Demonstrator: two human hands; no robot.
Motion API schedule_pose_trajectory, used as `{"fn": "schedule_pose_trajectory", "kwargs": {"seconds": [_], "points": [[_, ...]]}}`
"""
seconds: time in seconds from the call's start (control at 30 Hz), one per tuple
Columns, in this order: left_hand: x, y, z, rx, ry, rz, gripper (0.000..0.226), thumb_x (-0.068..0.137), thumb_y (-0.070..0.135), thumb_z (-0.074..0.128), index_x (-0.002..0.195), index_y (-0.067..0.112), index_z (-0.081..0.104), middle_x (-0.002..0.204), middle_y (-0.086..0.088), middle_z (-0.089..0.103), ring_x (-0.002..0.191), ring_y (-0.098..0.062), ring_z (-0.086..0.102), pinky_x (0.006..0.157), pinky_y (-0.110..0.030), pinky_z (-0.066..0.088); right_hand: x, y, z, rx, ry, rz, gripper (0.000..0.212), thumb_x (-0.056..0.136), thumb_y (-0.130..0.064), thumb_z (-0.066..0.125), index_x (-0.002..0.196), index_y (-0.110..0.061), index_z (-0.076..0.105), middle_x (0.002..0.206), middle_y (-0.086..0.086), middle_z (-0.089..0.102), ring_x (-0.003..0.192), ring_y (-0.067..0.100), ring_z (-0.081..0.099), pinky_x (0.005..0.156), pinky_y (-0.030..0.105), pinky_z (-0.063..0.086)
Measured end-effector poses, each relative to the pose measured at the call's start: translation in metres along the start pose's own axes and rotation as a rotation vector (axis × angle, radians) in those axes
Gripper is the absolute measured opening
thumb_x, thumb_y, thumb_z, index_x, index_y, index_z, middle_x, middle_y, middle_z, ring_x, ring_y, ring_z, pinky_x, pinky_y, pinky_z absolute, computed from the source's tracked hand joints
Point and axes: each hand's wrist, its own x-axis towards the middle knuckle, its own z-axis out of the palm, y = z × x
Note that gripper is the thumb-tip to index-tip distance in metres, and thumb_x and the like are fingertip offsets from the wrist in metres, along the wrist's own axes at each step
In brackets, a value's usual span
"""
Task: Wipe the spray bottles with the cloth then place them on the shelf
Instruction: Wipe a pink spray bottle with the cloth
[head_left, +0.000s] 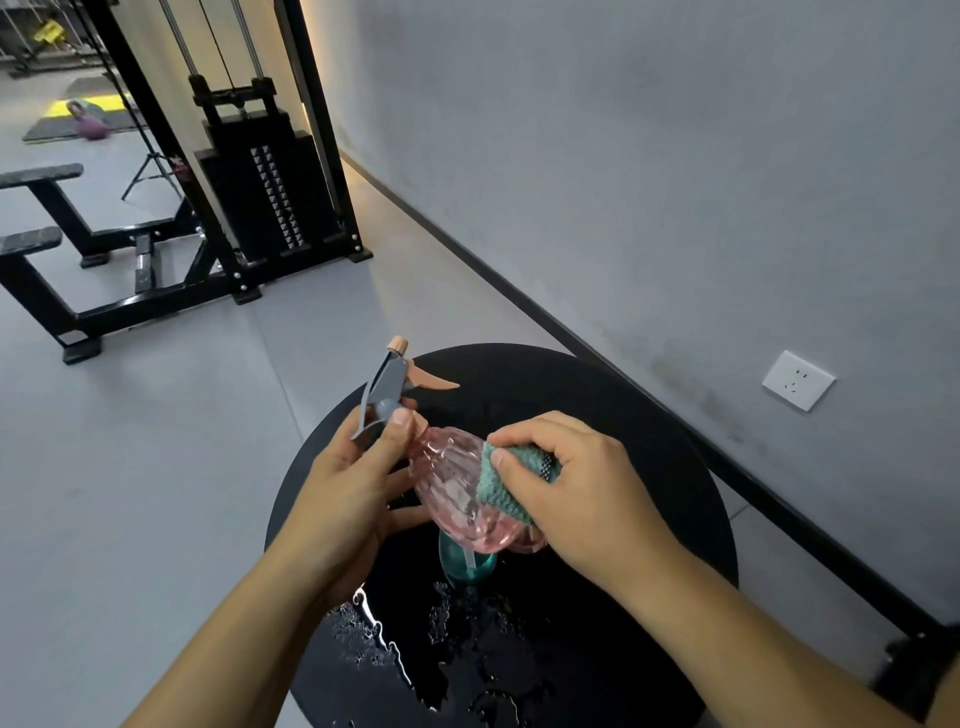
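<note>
The right hand's (582, 488) fingers (519, 434) are curled tight round a green cloth (506, 480), pressed on a pink spray bottle (457, 493). The bottle's neck is pinched by the left hand (348, 483) above a wet black table (649, 415). A teal bottle (467, 564) is seen underneath.

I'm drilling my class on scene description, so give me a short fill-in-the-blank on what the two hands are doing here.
1. The left hand holds the pink spray bottle by its ____.
2. The right hand presses a ____ cloth against the bottle's body.
3. Below the pink bottle a second, ____ bottle shows.
4. The round black table has ____ spilled on it.

Missing words: neck; green; teal; water
</note>
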Motion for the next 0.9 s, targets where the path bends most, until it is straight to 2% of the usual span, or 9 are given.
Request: {"fn": "schedule_pose_trajectory", "kwargs": {"seconds": [0.13, 0.23, 0.4, 0.47, 0.57, 0.67, 0.8, 0.9], "points": [[-0.003, -0.003, 0.006, 0.036, -0.02, -0.014, 0.023, 0.098, 0.037, 0.066, 0.114, 0.02, 0.067, 0.105, -0.003, 0.074, 0.089, -0.025, 0.077, 0.069, -0.043, 0.064, 0.0, -0.008, 0.004, 0.023, 0.007, -0.094, 0.015, 0.099, -0.023, 0.069, 0.111, -0.025, 0.077, 0.107, -0.02, 0.067, 0.107, -0.007, 0.062, 0.077, 0.006, 0.05], [-0.002, 0.002, 0.003, 0.023, 0.025, 0.023, 0.019, 0.101, 0.035, 0.064, 0.112, 0.021, 0.067, 0.102, 0.0, 0.074, 0.086, -0.022, 0.078, 0.067, -0.043, 0.063, 0.001, -0.008, 0.002, 0.044, -0.008, -0.091, 0.014, 0.098, -0.018, 0.07, 0.108, -0.023, 0.077, 0.106, -0.019, 0.067, 0.105, -0.004, 0.064, 0.077, 0.006, 0.05], [-0.001, 0.006, -0.003, 0.035, 0.081, 0.068, 0.013, 0.103, 0.037, 0.062, 0.106, 0.026, 0.068, 0.104, -0.001, 0.074, 0.089, -0.025, 0.078, 0.068, -0.043, 0.062, 0.0, -0.003, 0.0, 0.008, -0.002, -0.035, 0.012, 0.097, -0.025, 0.07, 0.105, -0.031, 0.077, 0.105, -0.022, 0.067, 0.103, -0.005, 0.064, 0.081, 0.013, 0.053], [-0.002, 0.007, -0.002, 0.04, 0.077, 0.07, 0.012, 0.104, 0.036, 0.06, 0.105, 0.026, 0.068, 0.104, -0.001, 0.074, 0.089, -0.025, 0.078, 0.066, -0.041, 0.062, -0.001, -0.005, 0.001, 0.04, 0.017, -0.048, 0.013, 0.098, -0.023, 0.07, 0.106, -0.03, 0.078, 0.105, -0.022, 0.068, 0.104, -0.007, 0.063, 0.077, 0.009, 0.052], [-0.002, 0.01, -0.001, 0.043, 0.079, 0.093, 0.016, 0.103, 0.038, 0.062, 0.11, 0.024, 0.067, 0.111, -0.008, 0.073, 0.095, -0.03, 0.078, 0.069, -0.045, 0.062, -0.002, -0.01, 0.001, 0.102, 0.038, -0.088, 0.015, 0.097, -0.017, 0.072, 0.108, -0.023, 0.079, 0.106, -0.019, 0.069, 0.105, -0.006, 0.064, 0.075, 0.003, 0.05], [-0.003, 0.017, -0.002, 0.013, 0.112, 0.123, 0.022, 0.093, 0.042, 0.065, 0.108, 0.026, 0.068, 0.108, -0.008, 0.072, 0.097, -0.031, 0.078, 0.065, -0.044, 0.062, -0.001, -0.008, 0.0, 0.087, 0.046, -0.061, 0.015, 0.096, -0.018, 0.072, 0.104, -0.029, 0.078, 0.103, -0.02, 0.069, 0.103, -0.004, 0.065, 0.077, 0.009, 0.051], [-0.004, 0.018, -0.003, 0.01, 0.137, 0.119, 0.022, 0.095, 0.044, 0.064, 0.108, 0.027, 0.07, 0.116, -0.011, 0.075, 0.1, -0.033, 0.079, 0.065, -0.043, 0.063, -0.001, -0.006, 0.001, 0.037, 0.064, 0.008, 0.011, 0.096, -0.028, 0.07, 0.099, -0.038, 0.075, 0.106, -0.025, 0.067, 0.102, -0.003, 0.065, 0.082, 0.03, 0.059], [-0.003, 0.018, -0.004, 0.019, 0.138, 0.095, 0.023, 0.098, 0.045, 0.063, 0.108, 0.025, 0.069, 0.112, -0.011, 0.076, 0.095, -0.03, 0.079, 0.065, -0.044, 0.063, -0.004, -0.012, 0.001, 0.069, 0.059, -0.029, 0.011, 0.097, -0.028, 0.071, 0.102, -0.036, 0.076, 0.107, -0.024, 0.067, 0.103, -0.004, 0.065, 0.08, 0.027, 0.06]]}}
